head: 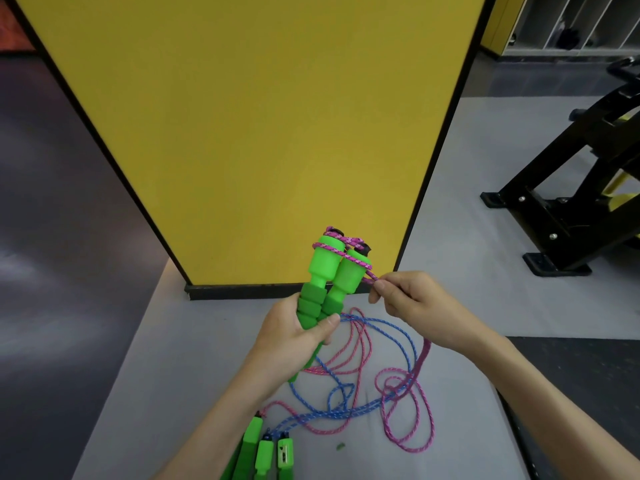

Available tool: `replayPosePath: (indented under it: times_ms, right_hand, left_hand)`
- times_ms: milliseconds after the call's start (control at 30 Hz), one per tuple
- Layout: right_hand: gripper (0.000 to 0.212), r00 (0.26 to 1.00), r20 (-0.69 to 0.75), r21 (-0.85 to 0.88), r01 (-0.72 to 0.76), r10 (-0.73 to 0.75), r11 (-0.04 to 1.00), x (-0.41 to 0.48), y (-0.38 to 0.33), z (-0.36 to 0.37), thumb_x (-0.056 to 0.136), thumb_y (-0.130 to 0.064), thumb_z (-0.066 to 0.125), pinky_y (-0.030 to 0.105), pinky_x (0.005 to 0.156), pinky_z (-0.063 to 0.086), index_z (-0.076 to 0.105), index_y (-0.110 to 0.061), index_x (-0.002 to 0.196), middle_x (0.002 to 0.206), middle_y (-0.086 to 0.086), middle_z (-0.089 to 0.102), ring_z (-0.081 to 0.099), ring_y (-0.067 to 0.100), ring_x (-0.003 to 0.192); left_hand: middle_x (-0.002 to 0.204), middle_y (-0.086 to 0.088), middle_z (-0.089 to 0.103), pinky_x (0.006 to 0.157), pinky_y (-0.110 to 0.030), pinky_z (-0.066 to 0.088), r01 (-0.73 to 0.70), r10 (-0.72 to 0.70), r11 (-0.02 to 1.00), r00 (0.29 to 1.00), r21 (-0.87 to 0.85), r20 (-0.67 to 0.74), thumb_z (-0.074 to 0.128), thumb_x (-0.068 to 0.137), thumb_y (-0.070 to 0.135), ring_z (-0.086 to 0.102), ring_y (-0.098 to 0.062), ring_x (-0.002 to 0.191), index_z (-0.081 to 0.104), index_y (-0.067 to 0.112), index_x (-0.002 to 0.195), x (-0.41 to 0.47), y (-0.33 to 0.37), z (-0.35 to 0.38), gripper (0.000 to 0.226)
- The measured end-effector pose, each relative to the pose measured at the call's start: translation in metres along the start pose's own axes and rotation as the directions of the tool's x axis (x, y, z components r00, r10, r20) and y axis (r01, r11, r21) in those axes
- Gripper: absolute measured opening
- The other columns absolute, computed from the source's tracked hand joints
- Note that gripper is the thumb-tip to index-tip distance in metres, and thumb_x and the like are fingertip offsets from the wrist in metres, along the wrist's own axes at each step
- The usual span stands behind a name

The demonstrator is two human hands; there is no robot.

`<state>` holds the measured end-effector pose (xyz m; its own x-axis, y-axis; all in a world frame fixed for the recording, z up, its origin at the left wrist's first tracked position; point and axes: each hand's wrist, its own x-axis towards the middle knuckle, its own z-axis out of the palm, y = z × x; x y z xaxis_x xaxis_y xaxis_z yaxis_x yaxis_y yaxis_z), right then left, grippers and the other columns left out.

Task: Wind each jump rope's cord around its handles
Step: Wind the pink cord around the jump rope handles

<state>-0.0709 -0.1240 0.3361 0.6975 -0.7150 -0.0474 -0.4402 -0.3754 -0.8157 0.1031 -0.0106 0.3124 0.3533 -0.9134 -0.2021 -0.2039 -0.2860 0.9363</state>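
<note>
Left hand [294,336] clenched round both green handles [323,268], held centre. Right hand [415,304] pinched pink cord [370,274] at 3 o'clock of them. Cord judged limp, light; best pinched close, pulled taut.

The person's left hand [294,336] grips two green handles [325,282] together, pink cord [341,249] looped round their fat top ends. Meanwhile the right hand [412,306] pinches that cord just beside them. There's blue cord [391,323] tangled with more pink on the grey counter [173,375], plus spare green handles [265,452] at the near edge.
</note>
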Motion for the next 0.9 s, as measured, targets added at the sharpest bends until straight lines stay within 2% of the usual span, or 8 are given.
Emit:
replayPosePath:
  times_ms: [133,233,333,433,567,733,800,900]
  right_hand:
    - [0.03,1.0,-0.017,-0.147,0.015,-0.018,0.989,0.0,-0.004,0.005,0.101,-0.022,0.042,0.016,0.049,0.031,0.061,-0.02,0.077,0.051,-0.009,0.043,0.038,0.006,0.044]
    - [0.03,1.0,0.001,-0.217,0.019,-0.019,0.976,-0.001,-0.007,0.009,0.1,-0.024,0.041,0.025,0.052,0.033,0.059,-0.024,0.076,0.055,0.0,0.049,0.038,0.012,0.048]
    - [0.031,1.0,0.006,-0.271,0.031,-0.031,0.962,-0.003,-0.01,0.009,0.1,-0.024,0.041,0.024,0.053,0.035,0.062,-0.021,0.078,0.056,-0.002,0.051,0.042,0.012,0.051]
    - [0.034,0.999,0.006,-0.292,0.043,-0.043,0.956,-0.004,-0.012,0.01,0.1,-0.024,0.042,0.021,0.055,0.036,0.066,-0.012,0.08,0.056,-0.004,0.052,0.047,0.012,0.056]
    - [0.035,1.0,0.02,-0.31,0.025,-0.02,0.95,-0.005,-0.015,0.012,0.1,-0.026,0.043,0.019,0.05,0.034,0.067,-0.014,0.078,0.051,-0.008,0.046,0.043,0.009,0.048]
    - [0.038,0.996,0.059,-0.191,-0.058,0.07,0.98,-0.005,-0.025,0.01,0.099,-0.026,0.045,0.02,0.045,0.036,0.068,-0.007,0.074,0.048,-0.004,0.045,0.037,0.009,0.041]
    - [0.037,0.987,0.073,-0.06,-0.137,0.141,0.989,-0.004,-0.03,0.007,0.099,-0.023,0.046,0.023,0.044,0.037,0.067,-0.004,0.075,0.048,-0.001,0.043,0.038,0.012,0.042]
    - [0.036,0.973,0.096,0.111,-0.22,0.21,0.969,-0.003,-0.036,0.0,0.099,-0.02,0.047,0.023,0.042,0.033,0.064,0.004,0.078,0.044,-0.006,0.039,0.033,0.011,0.04]
  left_hand:
    - [0.071,0.002,0.07,0.068,-0.028,0.049,-0.01,0.031,0.975,0.995,0.223,-0.09,0.069,0.085,0.028,0.064,-0.012,0.068,0.063,0.023,0.084,0.005,-0.004,0.003,0.008]
    - [0.078,0.001,0.069,0.074,-0.031,0.048,0.012,0.034,0.943,0.991,0.333,-0.13,0.069,0.085,0.032,0.064,-0.017,0.08,0.06,0.023,0.084,0.009,-0.006,0.004,0.012]
    - [0.082,0.001,0.066,0.078,-0.037,0.049,0.005,0.069,0.898,0.986,0.441,-0.151,0.067,0.085,0.037,0.061,-0.021,0.085,0.06,0.02,0.089,0.011,-0.007,0.005,0.018]
    - [0.083,0.001,0.061,0.075,-0.036,0.046,-0.018,0.128,0.802,0.982,0.597,-0.142,0.061,0.089,0.043,0.059,-0.022,0.085,0.055,0.018,0.097,0.011,-0.007,0.006,0.027]
    - [0.083,0.004,0.043,0.069,-0.029,0.032,-0.021,0.167,0.623,0.98,0.782,-0.107,0.051,0.095,0.044,0.05,-0.021,0.082,0.042,0.018,0.102,0.009,-0.007,0.005,0.029]
    - [0.1,-0.001,0.059,0.069,-0.031,0.032,-0.036,0.191,0.438,0.98,0.898,-0.054,0.045,0.1,0.035,0.061,-0.025,0.099,0.04,0.016,0.113,0.004,-0.01,0.007,0.024]
    - [0.106,-0.001,0.062,0.067,-0.029,0.032,-0.037,0.202,0.389,0.978,0.921,-0.046,0.044,0.1,0.027,0.062,-0.023,0.099,0.039,0.016,0.117,0.002,-0.01,0.009,0.02]
    - [0.112,-0.002,0.06,0.066,-0.028,0.032,-0.061,0.185,0.321,0.983,0.945,0.001,0.037,0.098,0.009,0.06,-0.021,0.101,0.036,0.013,0.129,-0.001,-0.01,0.016,0.031]
